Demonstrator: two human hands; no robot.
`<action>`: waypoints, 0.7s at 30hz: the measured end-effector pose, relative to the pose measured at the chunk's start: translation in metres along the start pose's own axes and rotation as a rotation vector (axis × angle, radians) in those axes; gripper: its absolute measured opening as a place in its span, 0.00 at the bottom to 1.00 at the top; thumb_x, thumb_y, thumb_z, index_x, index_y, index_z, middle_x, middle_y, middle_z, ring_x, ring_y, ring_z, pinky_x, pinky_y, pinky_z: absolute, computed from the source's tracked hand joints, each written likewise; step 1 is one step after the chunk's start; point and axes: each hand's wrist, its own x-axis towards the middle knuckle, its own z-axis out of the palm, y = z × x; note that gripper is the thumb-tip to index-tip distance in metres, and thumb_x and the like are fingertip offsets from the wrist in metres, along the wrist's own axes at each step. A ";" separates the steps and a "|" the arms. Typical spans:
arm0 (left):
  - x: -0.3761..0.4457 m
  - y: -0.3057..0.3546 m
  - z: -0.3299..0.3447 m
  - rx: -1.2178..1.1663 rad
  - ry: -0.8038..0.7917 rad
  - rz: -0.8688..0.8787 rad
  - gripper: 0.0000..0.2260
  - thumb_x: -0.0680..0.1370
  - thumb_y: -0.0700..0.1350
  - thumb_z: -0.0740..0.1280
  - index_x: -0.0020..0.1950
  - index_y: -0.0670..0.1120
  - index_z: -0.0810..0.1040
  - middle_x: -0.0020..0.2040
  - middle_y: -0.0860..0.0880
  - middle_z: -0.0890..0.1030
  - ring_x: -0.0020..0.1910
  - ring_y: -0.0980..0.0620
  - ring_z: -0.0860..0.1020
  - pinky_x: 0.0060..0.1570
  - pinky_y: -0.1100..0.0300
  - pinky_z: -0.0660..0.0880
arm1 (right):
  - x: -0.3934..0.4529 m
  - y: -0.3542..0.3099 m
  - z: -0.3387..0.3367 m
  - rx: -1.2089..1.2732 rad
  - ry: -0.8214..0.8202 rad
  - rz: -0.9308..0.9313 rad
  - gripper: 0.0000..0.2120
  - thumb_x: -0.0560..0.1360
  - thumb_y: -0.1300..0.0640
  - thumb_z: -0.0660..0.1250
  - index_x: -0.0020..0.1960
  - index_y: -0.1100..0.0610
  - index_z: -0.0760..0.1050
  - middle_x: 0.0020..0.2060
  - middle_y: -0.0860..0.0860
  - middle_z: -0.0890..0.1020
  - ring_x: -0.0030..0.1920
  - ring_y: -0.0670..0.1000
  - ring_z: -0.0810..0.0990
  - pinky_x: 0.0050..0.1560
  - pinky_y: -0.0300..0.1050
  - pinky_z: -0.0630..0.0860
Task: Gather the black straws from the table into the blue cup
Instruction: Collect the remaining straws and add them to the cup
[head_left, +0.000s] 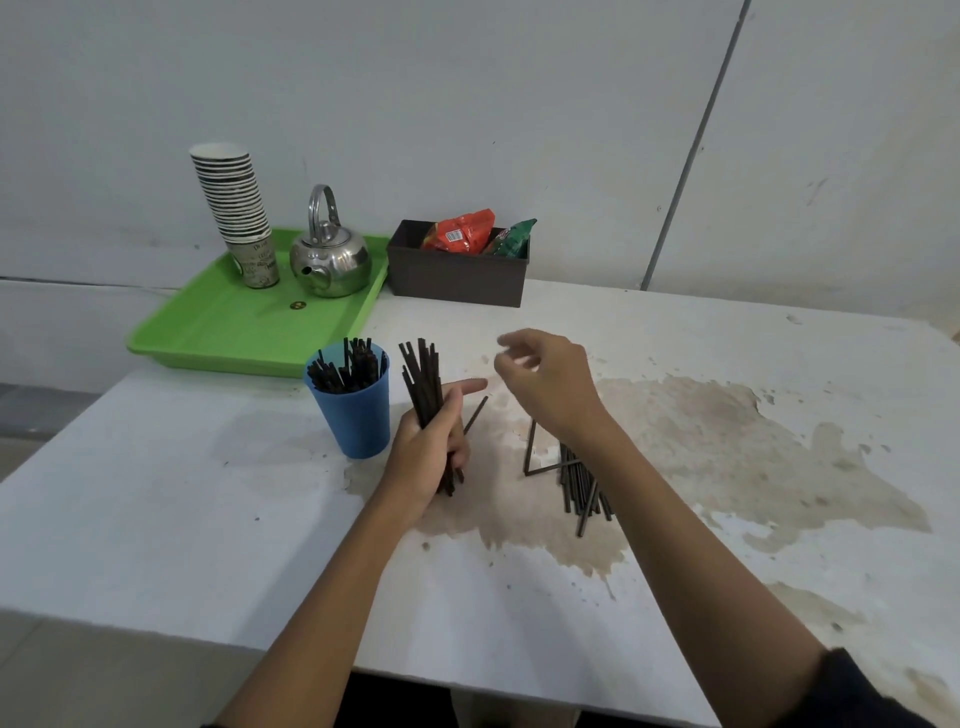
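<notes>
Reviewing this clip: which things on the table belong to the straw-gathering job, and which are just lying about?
Part of the job:
blue cup, already holding straws
bundle of straws in the left hand
loose straws on the table
right hand, holding nothing

Just lying about:
green tray
kettle
stack of paper cups
dark box with snack packets

Blue cup (356, 410) packed — green tray (218, 332) behind.
</notes>
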 end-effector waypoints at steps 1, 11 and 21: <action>-0.001 0.000 -0.003 -0.002 0.018 0.003 0.14 0.86 0.49 0.58 0.58 0.54 0.85 0.28 0.54 0.60 0.25 0.55 0.64 0.28 0.66 0.68 | -0.001 0.005 0.005 -0.049 -0.007 0.049 0.10 0.75 0.58 0.69 0.55 0.58 0.83 0.43 0.47 0.83 0.45 0.46 0.80 0.46 0.33 0.73; -0.006 -0.007 -0.013 -0.038 0.088 0.035 0.14 0.86 0.47 0.58 0.60 0.50 0.84 0.30 0.47 0.82 0.34 0.55 0.80 0.40 0.63 0.78 | -0.012 0.013 0.056 -0.258 -0.099 0.257 0.21 0.68 0.50 0.78 0.30 0.65 0.75 0.19 0.51 0.69 0.21 0.49 0.64 0.24 0.38 0.59; -0.011 -0.010 -0.014 0.024 0.098 0.015 0.14 0.86 0.49 0.59 0.61 0.52 0.84 0.34 0.46 0.84 0.37 0.55 0.81 0.42 0.63 0.79 | -0.012 0.010 0.053 -0.308 -0.117 0.278 0.10 0.74 0.61 0.72 0.36 0.65 0.81 0.28 0.55 0.76 0.31 0.53 0.72 0.33 0.40 0.67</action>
